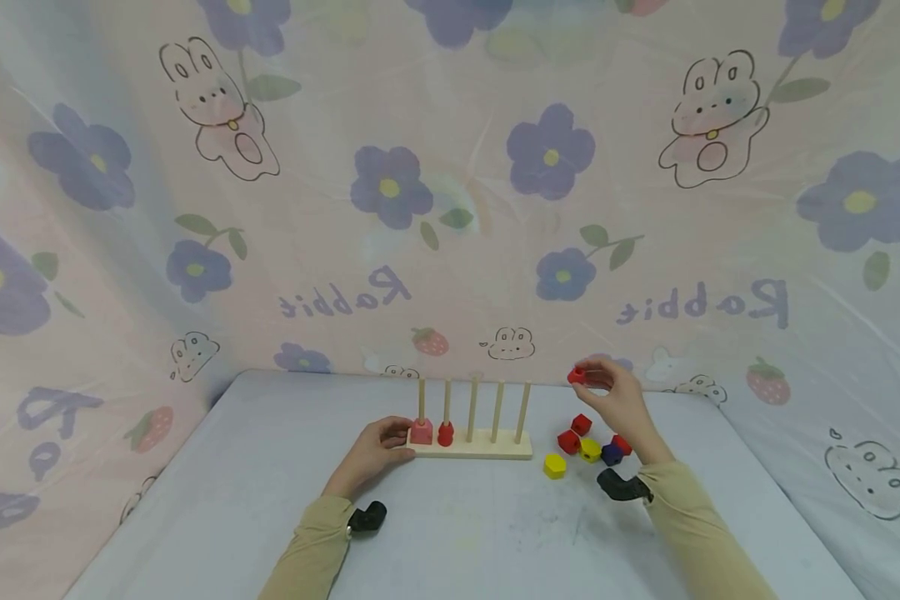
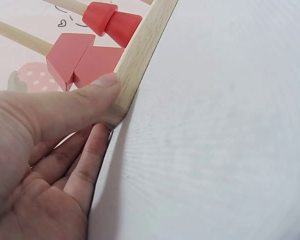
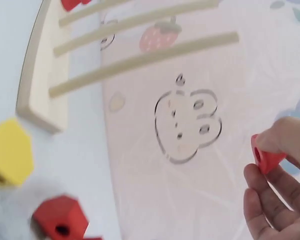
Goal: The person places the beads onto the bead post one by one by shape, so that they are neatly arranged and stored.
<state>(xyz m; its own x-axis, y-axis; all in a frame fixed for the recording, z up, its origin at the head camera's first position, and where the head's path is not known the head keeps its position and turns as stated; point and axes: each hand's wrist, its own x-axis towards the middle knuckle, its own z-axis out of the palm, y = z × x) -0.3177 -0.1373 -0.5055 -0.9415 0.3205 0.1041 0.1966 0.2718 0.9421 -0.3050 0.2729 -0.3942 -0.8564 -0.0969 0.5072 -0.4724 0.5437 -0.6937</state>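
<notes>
A pale wooden peg stand (image 1: 480, 450) with several upright pegs stands on the table. My left hand (image 1: 375, 446) holds its left end, the thumb on the base's edge and the fingers around the corner. Pink blocks (image 2: 80, 60) sit stacked on the leftmost peg. On the second peg are two red tapered beads (image 2: 112, 22), one above the other. The other pegs carry nothing. My right hand (image 1: 618, 404) is raised to the right of the stand. Between thumb and fingers it pinches a small red bead (image 3: 267, 157), whose hole partly shows.
Right of the stand lie loose beads: a yellow hexagonal one (image 1: 555, 466), a second yellow one (image 1: 589, 451), a dark blue one (image 1: 611, 454) and several red ones (image 1: 567, 442). A patterned curtain (image 1: 465, 283) hangs behind the white table (image 1: 457, 533).
</notes>
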